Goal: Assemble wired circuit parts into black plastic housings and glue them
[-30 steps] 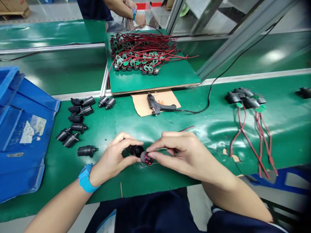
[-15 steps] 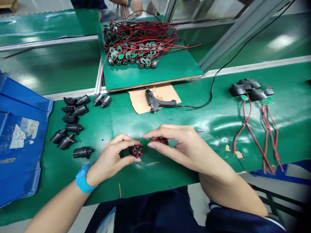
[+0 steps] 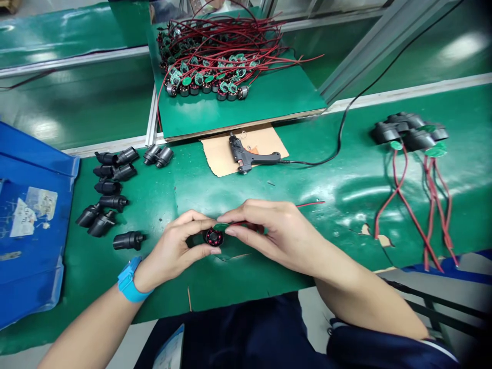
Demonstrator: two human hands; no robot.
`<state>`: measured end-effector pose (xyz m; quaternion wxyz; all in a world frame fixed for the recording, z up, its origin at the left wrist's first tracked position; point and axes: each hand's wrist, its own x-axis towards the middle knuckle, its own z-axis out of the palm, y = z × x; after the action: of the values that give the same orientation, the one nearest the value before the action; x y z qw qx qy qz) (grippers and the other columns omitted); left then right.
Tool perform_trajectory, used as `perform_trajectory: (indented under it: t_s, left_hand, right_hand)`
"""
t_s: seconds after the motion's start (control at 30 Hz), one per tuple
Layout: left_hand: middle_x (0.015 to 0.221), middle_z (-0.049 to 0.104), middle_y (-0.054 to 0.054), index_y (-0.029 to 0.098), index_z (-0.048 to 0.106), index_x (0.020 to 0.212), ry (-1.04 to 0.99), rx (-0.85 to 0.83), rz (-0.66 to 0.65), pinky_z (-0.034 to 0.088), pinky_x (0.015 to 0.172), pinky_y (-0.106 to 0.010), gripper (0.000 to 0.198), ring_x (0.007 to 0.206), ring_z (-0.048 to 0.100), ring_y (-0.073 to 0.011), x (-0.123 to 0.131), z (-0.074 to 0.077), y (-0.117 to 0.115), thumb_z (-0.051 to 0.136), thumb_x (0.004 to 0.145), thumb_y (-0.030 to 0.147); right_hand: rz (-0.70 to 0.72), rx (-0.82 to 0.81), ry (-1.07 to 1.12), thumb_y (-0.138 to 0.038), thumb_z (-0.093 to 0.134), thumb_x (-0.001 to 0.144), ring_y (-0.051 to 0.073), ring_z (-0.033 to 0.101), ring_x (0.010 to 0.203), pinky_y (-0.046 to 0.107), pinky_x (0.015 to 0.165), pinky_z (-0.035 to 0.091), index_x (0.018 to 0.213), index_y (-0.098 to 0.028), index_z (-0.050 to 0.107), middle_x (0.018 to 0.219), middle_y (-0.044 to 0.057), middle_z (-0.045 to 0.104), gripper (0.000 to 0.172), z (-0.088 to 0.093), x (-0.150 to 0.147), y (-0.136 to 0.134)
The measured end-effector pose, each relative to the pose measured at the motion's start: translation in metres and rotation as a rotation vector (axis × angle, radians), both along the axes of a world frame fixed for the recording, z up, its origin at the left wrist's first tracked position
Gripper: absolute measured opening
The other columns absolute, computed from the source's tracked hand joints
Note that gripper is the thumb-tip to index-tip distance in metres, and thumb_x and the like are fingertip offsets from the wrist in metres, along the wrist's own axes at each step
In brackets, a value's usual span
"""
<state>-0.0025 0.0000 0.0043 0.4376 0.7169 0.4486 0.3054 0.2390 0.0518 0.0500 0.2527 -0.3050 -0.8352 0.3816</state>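
My left hand (image 3: 184,239), with a blue band at the wrist, grips a small round motor (image 3: 214,236) between thumb and fingers. The motor's dark end with red spots faces me. Pinched in my right hand (image 3: 261,225) is a green circuit board (image 3: 221,226), held at the upper edge of the motor; whether they touch I cannot tell. A red wire (image 3: 310,203) trails out behind the right hand. Left of my hands lies a black plastic housing (image 3: 128,240).
Several black housings (image 3: 111,201) lie beside a blue bin (image 3: 34,230). A glue gun (image 3: 249,156) rests on cardboard (image 3: 215,159), its cord running right. A raised board (image 3: 238,115) carries many wired motors (image 3: 211,77). Black housings (image 3: 411,130) with red wires lie at right.
The view has shifted slightly. The green board has come closer over the motor's end, and the motor's face has turned a little more toward me. Both hands keep their grip.
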Motion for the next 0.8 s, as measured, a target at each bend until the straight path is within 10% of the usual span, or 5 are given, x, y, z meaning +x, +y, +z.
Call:
perform_trajectory:
  t_s: [0.33, 0.5, 0.6, 0.8]
  left_hand:
    - [0.112, 0.078, -0.006, 0.024, 0.071, 0.119, 0.176, 0.3, -0.037, 0.039, 0.12, -0.057, 0.026, 0.11, 0.072, -0.0242, 0.003, -0.014, 0.002, 0.073, 0.094, 0.029]
    - [0.107, 0.073, -0.009, 0.019, 0.067, 0.12, 0.102, 0.413, 0.136, 0.061, 0.094, -0.033, 0.024, 0.102, 0.072, -0.0197, 0.007, -0.009, -0.003, 0.067, 0.098, 0.027]
    - [0.102, 0.071, -0.007, 0.021, 0.067, 0.117, 0.105, 0.472, 0.16, 0.062, 0.088, -0.029, 0.02, 0.098, 0.072, -0.0186, 0.007, -0.003, -0.007, 0.067, 0.097, 0.023]
    - [0.105, 0.072, -0.008, 0.023, 0.067, 0.12, 0.185, 0.521, 0.156, 0.064, 0.088, -0.031, 0.023, 0.1, 0.072, -0.0205, 0.005, -0.005, -0.012, 0.066, 0.097, 0.019]
  right_hand:
    - [0.048, -0.28, -0.01, -0.021, 0.063, 0.096, 0.009, 0.054, 0.064, 0.022, 0.055, 0.042, 0.131, -0.024, 0.063, 0.083, -0.003, 0.06, 0.036, -0.011, -0.001, 0.007]
    - [0.044, -0.643, 0.252, -0.024, 0.069, 0.091, 0.008, 0.035, 0.059, 0.019, 0.053, 0.035, 0.125, -0.023, 0.061, 0.071, -0.009, 0.032, 0.035, -0.024, -0.017, 0.003]
    - [0.037, -0.801, 0.399, -0.024, 0.071, 0.089, 0.007, 0.04, 0.06, 0.019, 0.055, 0.04, 0.118, -0.023, 0.058, 0.073, -0.008, 0.039, 0.031, -0.028, -0.028, -0.004]
    - [0.006, -0.798, 0.34, -0.023, 0.074, 0.083, 0.006, 0.035, 0.054, 0.019, 0.048, 0.036, 0.115, -0.025, 0.058, 0.071, -0.01, 0.039, 0.036, -0.028, -0.033, -0.008]
